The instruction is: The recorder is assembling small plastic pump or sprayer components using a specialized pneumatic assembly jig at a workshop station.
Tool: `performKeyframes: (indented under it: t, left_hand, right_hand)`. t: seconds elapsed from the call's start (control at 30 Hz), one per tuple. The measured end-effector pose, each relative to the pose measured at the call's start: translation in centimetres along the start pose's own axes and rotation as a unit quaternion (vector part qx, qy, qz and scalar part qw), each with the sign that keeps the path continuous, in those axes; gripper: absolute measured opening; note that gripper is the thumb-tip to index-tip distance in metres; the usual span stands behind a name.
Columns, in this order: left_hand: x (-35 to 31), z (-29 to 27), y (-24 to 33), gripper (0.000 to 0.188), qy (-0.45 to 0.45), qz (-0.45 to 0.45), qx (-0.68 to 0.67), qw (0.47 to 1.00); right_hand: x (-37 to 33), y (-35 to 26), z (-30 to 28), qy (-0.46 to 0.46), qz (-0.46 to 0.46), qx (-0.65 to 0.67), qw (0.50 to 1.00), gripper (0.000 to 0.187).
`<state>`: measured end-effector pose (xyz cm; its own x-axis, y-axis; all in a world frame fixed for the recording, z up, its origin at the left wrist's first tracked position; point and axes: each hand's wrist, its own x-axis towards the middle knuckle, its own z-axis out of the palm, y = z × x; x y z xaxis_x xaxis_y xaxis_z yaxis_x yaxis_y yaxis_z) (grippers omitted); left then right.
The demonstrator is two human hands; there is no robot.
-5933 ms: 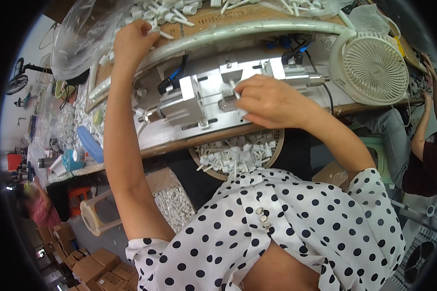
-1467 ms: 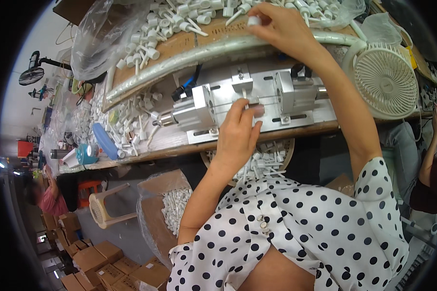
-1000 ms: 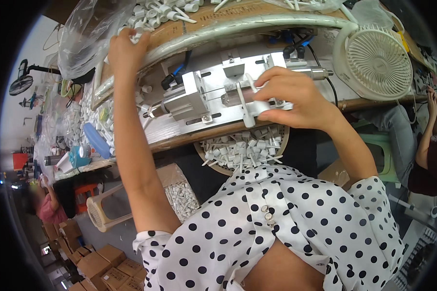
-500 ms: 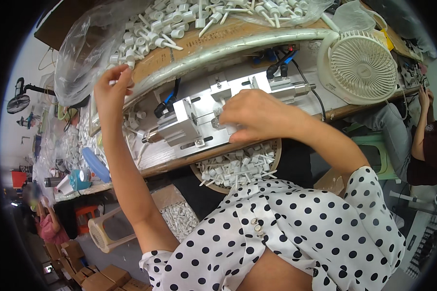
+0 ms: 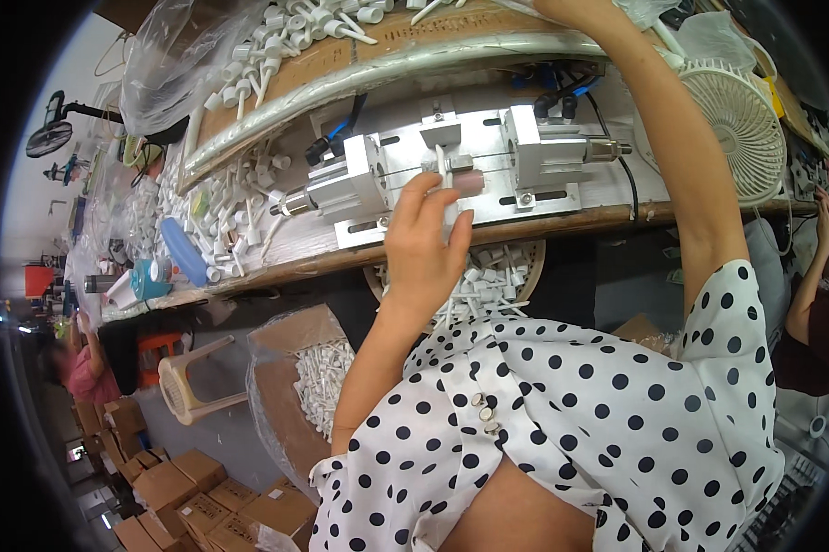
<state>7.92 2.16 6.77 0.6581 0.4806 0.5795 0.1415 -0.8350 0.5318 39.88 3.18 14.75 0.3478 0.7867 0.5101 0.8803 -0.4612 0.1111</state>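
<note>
Grip seemingly holds 1 white piece in left hand, unclear in right hand.

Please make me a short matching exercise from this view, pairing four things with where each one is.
1. left hand
2. right hand
3. round fan
4. round basket

A. below the bench edge, holding white pieces
B. at the middle of the metal fixture
C. partly cut off by the picture's top edge
D. right of the fixture, partly behind a forearm

Pairs: 1-B, 2-C, 3-D, 4-A
</note>
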Motion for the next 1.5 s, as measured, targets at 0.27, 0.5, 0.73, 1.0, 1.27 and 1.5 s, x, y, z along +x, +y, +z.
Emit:
performKeyframes:
  t: [0.27,0.5,0.73,1.0,1.27,1.5]
  left_hand:
    - [1.1,1.0,-0.2,0.021,-0.058,0.055,0.02,0.997]
    - [3.4,-1.2,-1.3,0.027,-0.161,0.043,-0.017,0.986]
    - [17.3,-8.0,-12.0,0.028,0.11,0.1,0.192,0.97]
    - [22.5,-7.5,-19.8,0.034,-0.004,-0.018,0.322,0.947]
    - [20.2,-10.1,-15.6,0.032,0.005,-0.117,0.199,0.973]
    - [11.0,-9.4,-8.1,0.029,0.028,-0.2,-0.296,0.934]
  right_hand:
    - [-5.1,-3.4,-5.5,-0.003,0.137,0.665,0.734,0.025]
    - [-12.4,-7.5,-6.9,-0.149,0.11,0.725,0.663,0.032]
    - [-16.8,-10.6,-6.1,-0.02,-0.182,0.483,0.856,0.028]
    - [-15.4,-13.1,-3.6,0.019,-0.269,0.35,0.897,0.016]
    - [-14.1,-12.8,-4.0,-0.063,-0.249,0.421,0.87,0.016]
    - [-5.2,-2.6,-4.4,0.092,-0.119,0.242,0.959,0.014]
